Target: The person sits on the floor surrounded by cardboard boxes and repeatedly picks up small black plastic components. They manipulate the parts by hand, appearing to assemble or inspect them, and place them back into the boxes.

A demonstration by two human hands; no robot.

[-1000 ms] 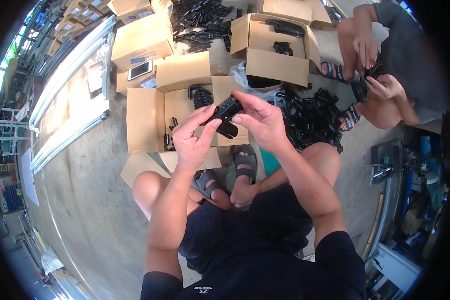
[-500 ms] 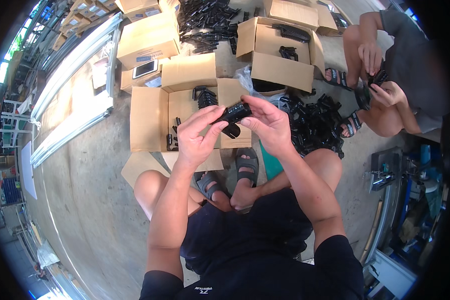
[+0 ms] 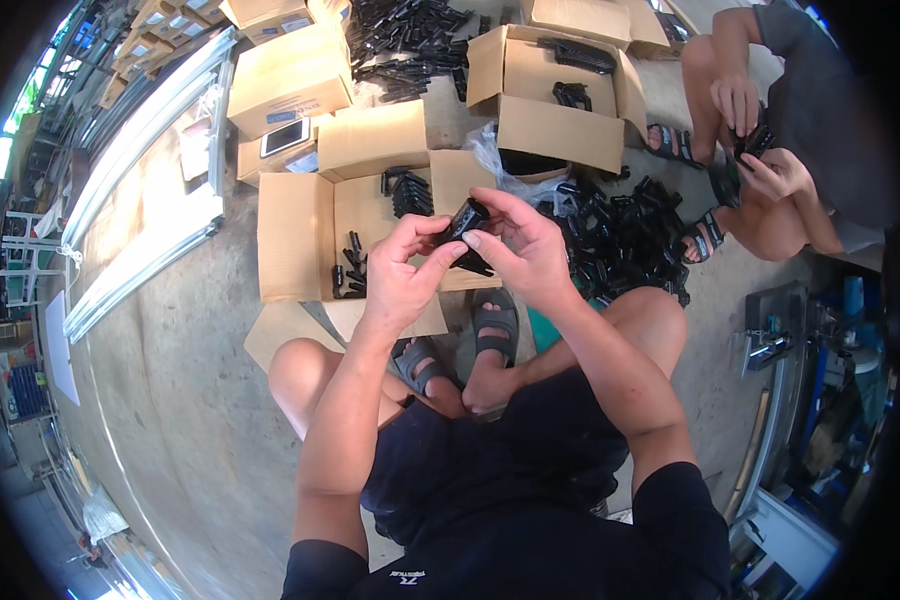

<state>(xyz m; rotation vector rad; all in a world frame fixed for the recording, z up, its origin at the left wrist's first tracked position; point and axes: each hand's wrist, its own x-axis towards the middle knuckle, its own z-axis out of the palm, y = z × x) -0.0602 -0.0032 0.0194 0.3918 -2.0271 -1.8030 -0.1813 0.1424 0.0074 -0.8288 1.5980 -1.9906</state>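
Note:
Both of my hands hold a glossy black tubular part (image 3: 464, 221) in front of my chest, above an open cardboard box (image 3: 295, 235). My left hand (image 3: 408, 268) pinches its left side between thumb and fingers. On the other side my right hand (image 3: 526, 250) grips it the same way, thumb near the round end. A dark branch of the part shows below the thumbs; its exact shape is partly hidden by fingers. Inside the box, similar black parts (image 3: 408, 192) lie in rows near the far wall, with a few more (image 3: 353, 262) at the left.
A heap of black parts (image 3: 620, 240) lies on the floor to the right, another pile (image 3: 400, 45) farther back. A second open box (image 3: 560, 135) stands beyond. A white phone (image 3: 285, 138) rests on a carton. At right, a co-worker's hands (image 3: 755, 150) hold a black part.
The black part has been turned in my hands, so its round end now points up and away. My hands have shifted slightly closer together.

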